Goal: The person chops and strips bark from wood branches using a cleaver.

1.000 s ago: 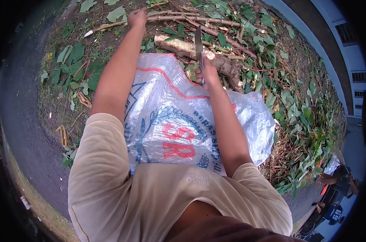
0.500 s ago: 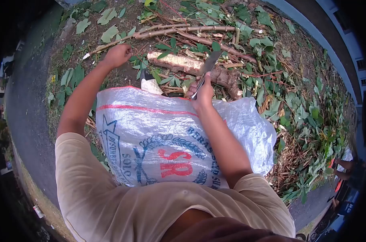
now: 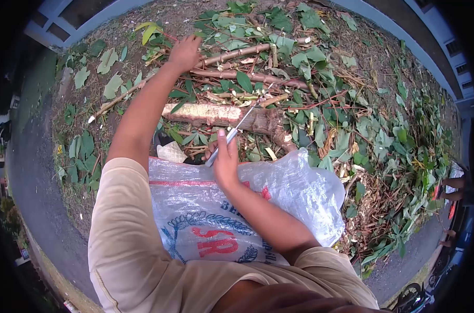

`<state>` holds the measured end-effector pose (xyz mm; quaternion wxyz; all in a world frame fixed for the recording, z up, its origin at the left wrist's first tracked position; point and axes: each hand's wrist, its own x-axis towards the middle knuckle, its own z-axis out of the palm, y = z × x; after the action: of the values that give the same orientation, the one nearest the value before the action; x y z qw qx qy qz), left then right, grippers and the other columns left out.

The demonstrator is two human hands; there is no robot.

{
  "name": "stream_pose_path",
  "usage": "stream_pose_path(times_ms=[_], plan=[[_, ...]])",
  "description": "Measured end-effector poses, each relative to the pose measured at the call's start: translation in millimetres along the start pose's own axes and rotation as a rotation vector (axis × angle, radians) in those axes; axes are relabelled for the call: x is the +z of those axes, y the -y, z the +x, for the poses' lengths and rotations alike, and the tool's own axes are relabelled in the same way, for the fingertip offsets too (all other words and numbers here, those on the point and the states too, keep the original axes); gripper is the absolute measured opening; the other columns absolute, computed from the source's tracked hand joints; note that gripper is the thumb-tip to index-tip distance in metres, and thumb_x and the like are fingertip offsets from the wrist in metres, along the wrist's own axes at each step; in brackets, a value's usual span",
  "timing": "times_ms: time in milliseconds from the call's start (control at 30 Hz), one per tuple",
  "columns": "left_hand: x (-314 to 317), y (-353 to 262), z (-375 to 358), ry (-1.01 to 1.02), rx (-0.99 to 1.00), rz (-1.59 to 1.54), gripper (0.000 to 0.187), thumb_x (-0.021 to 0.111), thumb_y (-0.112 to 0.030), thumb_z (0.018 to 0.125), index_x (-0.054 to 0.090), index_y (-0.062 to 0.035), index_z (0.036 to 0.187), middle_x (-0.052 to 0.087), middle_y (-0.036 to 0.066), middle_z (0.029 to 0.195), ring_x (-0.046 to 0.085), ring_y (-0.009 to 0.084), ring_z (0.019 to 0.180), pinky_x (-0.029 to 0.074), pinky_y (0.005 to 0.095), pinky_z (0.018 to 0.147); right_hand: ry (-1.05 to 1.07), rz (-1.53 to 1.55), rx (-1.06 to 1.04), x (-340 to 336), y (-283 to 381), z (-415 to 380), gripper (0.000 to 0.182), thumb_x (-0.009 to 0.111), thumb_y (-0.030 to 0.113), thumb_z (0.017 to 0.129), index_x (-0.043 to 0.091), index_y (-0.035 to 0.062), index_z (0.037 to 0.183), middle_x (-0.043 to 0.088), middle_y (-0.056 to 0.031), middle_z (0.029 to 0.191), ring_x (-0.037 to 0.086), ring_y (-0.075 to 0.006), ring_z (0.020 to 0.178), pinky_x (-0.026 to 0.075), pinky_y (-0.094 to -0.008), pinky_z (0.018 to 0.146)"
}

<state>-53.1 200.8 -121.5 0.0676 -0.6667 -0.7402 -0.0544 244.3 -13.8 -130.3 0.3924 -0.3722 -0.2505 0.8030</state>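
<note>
My left hand (image 3: 186, 52) reaches among stems and leaves, beside the end of a cut branch (image 3: 237, 53); its fingertips are too unclear to tell what they touch. The fingers of my right hand (image 3: 226, 157) are wrapped round the handle of a knife (image 3: 240, 122), whose thin blade points up and to the right over a thick, partly peeled log (image 3: 211, 114). Below the log, a translucent white sack (image 3: 195, 195) with red and blue print covers my lap.
Another reddish branch (image 3: 252, 76) lies above the log. Green leaves (image 3: 378, 141) and wood chips (image 3: 362, 208) are heaped on the right. A paved path (image 3: 31, 177) runs along the left, and part of a person (image 3: 452, 182) shows at the far right.
My left hand has moved up and right, away from the thin branch's left part. My right hand has shifted left and down with the knife. The view has shifted too.
</note>
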Motion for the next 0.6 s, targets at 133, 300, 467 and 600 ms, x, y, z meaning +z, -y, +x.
stream_pose_path(times_ms=[133,300,467,600], plan=[[10,40,-15,-0.245,0.038,-0.168,0.042,0.067,-0.015,0.09,0.058,-0.0042,0.129,0.057,0.015,0.131,0.055,0.0361,0.127,0.047,0.0477,0.108,-0.076,0.123,0.447,11,3,-9,0.034,0.06,0.043,0.107,0.042,0.0145,0.102,0.05,-0.001,0.076,0.054,-0.0142,0.062,0.051,-0.0325,0.057],[63,61,-59,-0.099,-0.089,-0.198,0.032,0.064,-0.029,0.097,0.066,-0.0082,0.122,0.062,0.016,0.125,0.056,0.036,0.125,0.047,0.0481,0.106,0.014,0.159,0.236,11,24,-4,0.025,0.068,0.027,0.103,0.047,0.0127,0.1,0.052,-0.0013,0.074,0.055,-0.0139,0.062,0.048,-0.0303,0.055],[62,71,-60,0.164,-0.142,-0.039,0.05,0.052,-0.045,0.104,0.056,-0.0173,0.144,0.057,0.013,0.146,0.051,0.0315,0.139,0.033,0.0623,0.114,0.12,-0.01,-0.062,17,40,-9,0.015,0.061,0.006,0.101,0.047,0.0113,0.098,0.052,-0.0032,0.078,0.051,-0.0131,0.064,0.048,-0.0306,0.057],[36,88,-48,0.112,-0.053,-0.141,0.048,0.051,-0.047,0.104,0.058,-0.014,0.138,0.058,0.014,0.138,0.057,0.0301,0.132,0.044,0.0506,0.108,0.105,0.084,0.156,15,2,-19,0.015,0.061,0.007,0.101,0.047,0.0126,0.099,0.048,-0.0015,0.076,0.049,-0.013,0.064,0.047,-0.0316,0.059]])
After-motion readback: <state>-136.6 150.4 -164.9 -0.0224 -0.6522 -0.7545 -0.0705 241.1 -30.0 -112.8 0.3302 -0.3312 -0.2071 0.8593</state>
